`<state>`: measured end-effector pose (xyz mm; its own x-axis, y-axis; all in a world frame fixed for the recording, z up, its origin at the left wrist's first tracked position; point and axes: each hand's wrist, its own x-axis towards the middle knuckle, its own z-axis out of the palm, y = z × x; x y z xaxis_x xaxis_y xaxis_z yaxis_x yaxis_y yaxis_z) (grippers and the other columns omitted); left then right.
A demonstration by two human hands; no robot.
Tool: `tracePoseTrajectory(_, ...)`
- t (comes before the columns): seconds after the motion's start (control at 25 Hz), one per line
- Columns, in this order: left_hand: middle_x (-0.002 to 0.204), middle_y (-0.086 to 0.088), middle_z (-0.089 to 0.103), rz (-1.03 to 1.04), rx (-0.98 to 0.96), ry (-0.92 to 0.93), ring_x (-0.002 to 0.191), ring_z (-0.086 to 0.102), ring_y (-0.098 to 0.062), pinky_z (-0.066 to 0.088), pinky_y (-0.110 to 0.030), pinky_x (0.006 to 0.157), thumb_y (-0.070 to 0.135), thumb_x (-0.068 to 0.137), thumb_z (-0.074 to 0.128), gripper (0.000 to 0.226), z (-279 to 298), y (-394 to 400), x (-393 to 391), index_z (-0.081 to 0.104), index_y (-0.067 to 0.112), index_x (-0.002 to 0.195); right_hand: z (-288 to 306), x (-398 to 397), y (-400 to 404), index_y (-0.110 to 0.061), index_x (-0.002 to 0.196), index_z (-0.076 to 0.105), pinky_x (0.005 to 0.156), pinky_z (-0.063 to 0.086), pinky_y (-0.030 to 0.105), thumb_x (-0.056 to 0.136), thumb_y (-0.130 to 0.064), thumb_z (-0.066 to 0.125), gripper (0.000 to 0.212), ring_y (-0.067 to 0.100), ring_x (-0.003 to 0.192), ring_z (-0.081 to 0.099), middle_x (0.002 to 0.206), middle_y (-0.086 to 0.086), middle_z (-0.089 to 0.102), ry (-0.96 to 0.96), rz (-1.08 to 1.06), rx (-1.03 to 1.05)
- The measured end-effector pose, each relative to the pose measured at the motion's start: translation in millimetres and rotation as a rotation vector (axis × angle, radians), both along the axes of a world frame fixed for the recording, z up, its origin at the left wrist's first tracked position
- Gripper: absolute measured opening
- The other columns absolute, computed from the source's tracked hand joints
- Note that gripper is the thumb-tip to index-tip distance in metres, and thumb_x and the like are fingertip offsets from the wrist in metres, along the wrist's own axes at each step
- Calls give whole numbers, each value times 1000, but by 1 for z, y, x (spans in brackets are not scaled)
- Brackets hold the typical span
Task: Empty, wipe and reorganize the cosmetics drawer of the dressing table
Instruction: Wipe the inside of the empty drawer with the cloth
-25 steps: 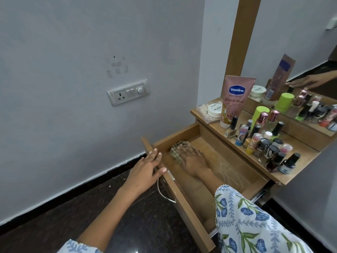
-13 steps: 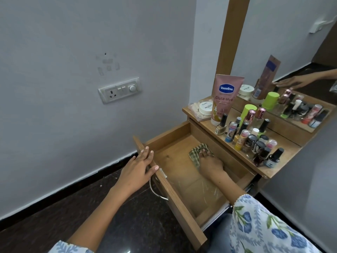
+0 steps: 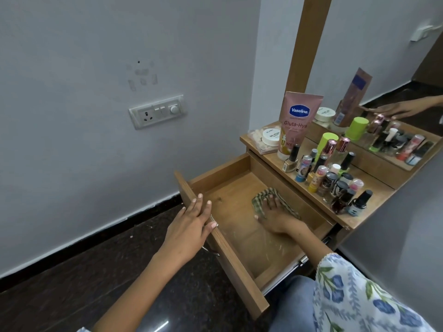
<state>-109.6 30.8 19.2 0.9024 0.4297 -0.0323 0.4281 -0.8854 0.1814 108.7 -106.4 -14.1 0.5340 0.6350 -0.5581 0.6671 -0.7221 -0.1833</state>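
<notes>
Right hand (image 3: 275, 215) flat, grip wide, pressing cloth (image 3: 263, 196) on drawer (image 3: 239, 264) floor; left hand (image 3: 189, 226) flat on front

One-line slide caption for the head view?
Right hand presses a checked cloth on the emptied drawer floor; left hand rests on its front.

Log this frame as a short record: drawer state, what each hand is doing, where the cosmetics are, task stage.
drawer: the drawer is pulled out; only the cloth lies inside
left hand: the left hand rests flat on the drawer front's top edge, fingers straight
right hand: the right hand presses the checked cloth flat on the drawer floor
cosmetics: Vaseline tube, white jar and nail polish bottles stand on the tabletop
stage: emptied, wiping under way, nothing put back
</notes>
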Motion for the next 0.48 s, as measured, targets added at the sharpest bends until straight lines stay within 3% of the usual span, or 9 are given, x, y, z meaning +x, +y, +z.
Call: tracePoseTrajectory(0.48, 157, 1, -11, -8, 7, -47, 146, -6, -12, 3, -29, 117, 51, 98, 19, 59, -6, -2, -5, 4, 27, 151, -19, 37, 78, -10, 152, 0, 118, -6, 37, 103, -43, 23, 64, 19, 147, -15, 160, 6, -13, -6, 14, 287)
